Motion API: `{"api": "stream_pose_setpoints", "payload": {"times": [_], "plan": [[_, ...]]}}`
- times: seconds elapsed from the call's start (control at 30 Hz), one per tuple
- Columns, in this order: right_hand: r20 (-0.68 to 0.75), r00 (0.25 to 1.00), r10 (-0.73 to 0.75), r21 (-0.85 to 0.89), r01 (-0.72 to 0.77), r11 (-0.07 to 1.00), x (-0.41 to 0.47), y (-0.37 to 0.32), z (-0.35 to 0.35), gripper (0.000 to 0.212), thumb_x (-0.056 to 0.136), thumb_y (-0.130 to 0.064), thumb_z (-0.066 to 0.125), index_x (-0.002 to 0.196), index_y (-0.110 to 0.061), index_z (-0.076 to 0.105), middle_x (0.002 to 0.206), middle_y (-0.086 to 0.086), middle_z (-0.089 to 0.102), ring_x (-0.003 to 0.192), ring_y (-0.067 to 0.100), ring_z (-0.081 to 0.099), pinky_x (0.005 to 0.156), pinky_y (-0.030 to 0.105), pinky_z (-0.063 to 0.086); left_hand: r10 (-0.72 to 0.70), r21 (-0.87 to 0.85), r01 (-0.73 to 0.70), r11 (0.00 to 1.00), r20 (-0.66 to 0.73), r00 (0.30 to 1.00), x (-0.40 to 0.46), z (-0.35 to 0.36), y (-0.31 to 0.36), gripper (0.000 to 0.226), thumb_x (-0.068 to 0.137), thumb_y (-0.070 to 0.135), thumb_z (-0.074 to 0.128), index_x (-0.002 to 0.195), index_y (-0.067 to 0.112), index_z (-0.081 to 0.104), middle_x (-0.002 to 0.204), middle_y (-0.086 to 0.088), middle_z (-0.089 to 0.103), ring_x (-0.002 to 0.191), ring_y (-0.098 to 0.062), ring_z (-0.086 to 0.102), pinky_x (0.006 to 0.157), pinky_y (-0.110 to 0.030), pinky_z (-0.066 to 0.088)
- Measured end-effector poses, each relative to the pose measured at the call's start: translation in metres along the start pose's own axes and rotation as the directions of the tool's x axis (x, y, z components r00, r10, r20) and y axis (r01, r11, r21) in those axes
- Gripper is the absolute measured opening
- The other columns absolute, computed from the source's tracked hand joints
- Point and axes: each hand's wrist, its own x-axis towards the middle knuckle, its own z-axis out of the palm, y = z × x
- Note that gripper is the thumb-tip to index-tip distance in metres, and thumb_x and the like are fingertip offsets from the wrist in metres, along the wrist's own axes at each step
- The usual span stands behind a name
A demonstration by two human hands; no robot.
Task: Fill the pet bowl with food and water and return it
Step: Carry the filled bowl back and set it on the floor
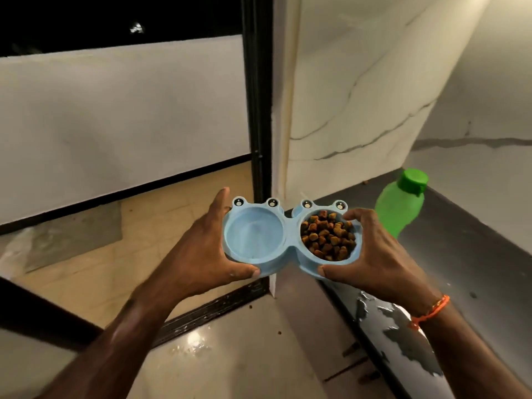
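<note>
The pet bowl (290,240) is a pale blue double dish with frog eyes on its far rim, and it is held in the air between both hands, above the floor (230,355) and just left of the dark bench (475,269) edge. Its long axis runs left to right across the person's body and looks close to level. The left hand (201,249) grips the left end, thumb curled over the near rim and fingers reaching round the far side. The right hand (374,249) grips the right end in the same way, thumb on the near rim, fingers bent over the far edge.

The right compartment holds a heap of brown kibble (328,239). The left compartment looks wet or holds shallow clear water; how much cannot be told. A green bottle (403,208) with its cap on stands on the bench near the back wall, just beyond the right hand and nearer to it than to the left.

Both fillings seem done, so the return is probably what remains. The bowl's width spans both hands, so keeping the two ends at equal height matters most: any tilt along that axis would slop water toward the kibble.
</note>
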Motion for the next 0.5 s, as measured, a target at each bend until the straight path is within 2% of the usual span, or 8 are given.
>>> {"api": "stream_pose_setpoints", "payload": {"times": [0.17,0.27,0.33,0.43,0.5], "plan": [[0.06,0.995,-0.077,0.012,0.076,0.997,0.04,-0.043,0.044,0.09,0.051,-0.066,0.082,0.121,-0.052,0.026,0.121,-0.009,0.051,0.105,0.012,0.055,0.081,0.022,0.044,-0.085,0.03,0.087,0.996,-0.041,0.995,-0.012,-0.04,-0.048,0.154,0.044,0.076,0.087,0.158,0.045,-0.012,0.162,0.011,0.039,0.142,-0.015,0.045,0.114,-0.041,0.043],[0.084,0.989,-0.117,0.044,0.114,0.993,0.061,-0.067,0.069,0.091,0.052,-0.065,0.084,0.122,-0.051,0.027,0.121,-0.01,0.051,0.102,0.003,0.055,0.073,0.011,0.04,-0.128,0.031,0.13,0.991,-0.072,0.989,-0.019,-0.061,-0.076,0.155,0.046,0.073,0.09,0.157,0.047,-0.014,0.162,0.011,0.039,0.141,-0.016,0.045,0.111,-0.038,0.043],[0.116,0.983,-0.145,0.058,0.139,0.989,0.076,-0.083,0.087,0.092,0.057,-0.059,0.089,0.124,-0.05,0.026,0.124,-0.009,0.05,0.104,0.0,0.054,0.074,0.011,0.043,-0.151,0.032,0.155,0.987,-0.094,0.984,-0.022,-0.076,-0.094,0.156,0.045,0.072,0.091,0.158,0.047,-0.013,0.161,0.01,0.04,0.14,-0.017,0.046,0.109,-0.036,0.044],[0.139,0.975,-0.172,0.085,0.161,0.983,0.093,-0.105,0.111,0.092,0.058,-0.056,0.091,0.125,-0.047,0.028,0.127,-0.007,0.051,0.107,0.008,0.058,0.081,0.021,0.052,-0.174,0.034,0.18,0.983,-0.124,0.977,-0.027,-0.095,-0.12,0.155,0.046,0.069,0.093,0.159,0.045,-0.011,0.158,0.009,0.044,0.137,-0.016,0.048,0.105,-0.035,0.046],[0.143,0.969,-0.2,0.087,0.189,0.978,0.104,-0.12,0.126,0.091,0.058,-0.057,0.091,0.123,-0.048,0.028,0.125,-0.009,0.052,0.104,0.004,0.058,0.077,0.017,0.049,-0.193,0.027,0.199,0.98,-0.146,0.97,-0.031,-0.107,-0.138,0.155,0.046,0.067,0.093,0.158,0.045,-0.011,0.157,0.008,0.045,0.136,-0.016,0.049,0.101,-0.032,0.044]]}}
